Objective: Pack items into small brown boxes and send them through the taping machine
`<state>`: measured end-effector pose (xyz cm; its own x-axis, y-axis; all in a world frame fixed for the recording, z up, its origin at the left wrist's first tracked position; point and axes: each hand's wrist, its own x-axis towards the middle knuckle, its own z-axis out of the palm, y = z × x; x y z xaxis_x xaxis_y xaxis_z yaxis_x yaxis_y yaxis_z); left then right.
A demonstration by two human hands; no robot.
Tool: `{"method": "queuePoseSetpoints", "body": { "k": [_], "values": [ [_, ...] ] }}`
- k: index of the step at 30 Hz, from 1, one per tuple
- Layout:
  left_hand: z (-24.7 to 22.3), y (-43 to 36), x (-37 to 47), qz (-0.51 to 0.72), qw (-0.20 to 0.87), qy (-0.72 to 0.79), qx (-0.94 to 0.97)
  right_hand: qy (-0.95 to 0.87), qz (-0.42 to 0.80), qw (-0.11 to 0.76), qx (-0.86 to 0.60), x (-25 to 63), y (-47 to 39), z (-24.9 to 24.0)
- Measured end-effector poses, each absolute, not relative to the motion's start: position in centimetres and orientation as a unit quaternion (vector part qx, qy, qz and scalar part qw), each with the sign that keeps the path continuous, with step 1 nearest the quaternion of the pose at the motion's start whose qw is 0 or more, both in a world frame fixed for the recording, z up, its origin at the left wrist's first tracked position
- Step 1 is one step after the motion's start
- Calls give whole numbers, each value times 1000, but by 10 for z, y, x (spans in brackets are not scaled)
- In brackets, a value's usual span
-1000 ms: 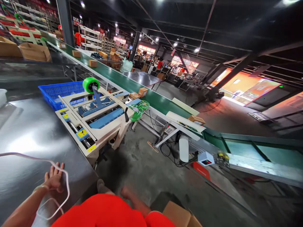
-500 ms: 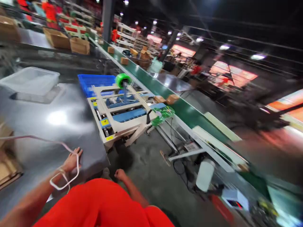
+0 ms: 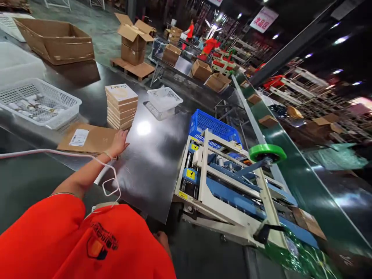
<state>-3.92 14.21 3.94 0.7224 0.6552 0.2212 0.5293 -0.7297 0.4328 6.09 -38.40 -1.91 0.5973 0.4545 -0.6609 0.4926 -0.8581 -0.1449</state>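
Brown cardboard is seen under the left hand (image 3: 118,144): a flat carton (image 3: 97,140) with a white label (image 3: 79,137), laid near the edge of the metal table (image 3: 148,162), probably so that it can be reached easily. This hand is opened over the right end, its fingers loosely extended; whether pressure is applied cannot be told. Just behind, a stack of boxes (image 3: 122,108) is piled one on another, perhaps to save space. To the left, small white items (image 3: 35,106) are gathered in a white basket (image 3: 66,112), likely against rolling away. The right hand (image 3: 162,237) is held low beside the table, partly hidden by the red shirt (image 3: 128,236); its grip cannot be told.
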Motion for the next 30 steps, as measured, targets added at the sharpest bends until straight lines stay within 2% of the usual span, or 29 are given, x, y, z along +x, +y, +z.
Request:
{"method": "queuePoseSetpoints", "body": {
  "k": [5,8,13,17,19,21,24,27,30],
  "values": [
    [18,147,-112,9,154,427,891,240,-393,22,888,46,-379,-5],
    [7,135,-141,-52,133,442,886,240,-392,15,888,37,-374,7],
    [30,117,-161,-108,103,383,912,251,-385,-11,888,35,-342,20],
    [54,115,-167,-110,7,298,948,242,-321,-90,911,29,-286,38],
    [59,118,-152,-107,-46,245,963,319,-224,-156,907,28,-248,53],
    [62,112,-120,-124,-35,187,974,453,-95,-199,864,33,-210,67],
    [66,69,-56,-137,8,50,989,539,21,-178,823,51,-170,79],
    [65,20,-3,-142,35,-54,988,482,5,-109,869,75,-167,80],
    [53,20,28,-155,43,-29,986,438,-39,-93,893,103,-195,79]
  ]
}}
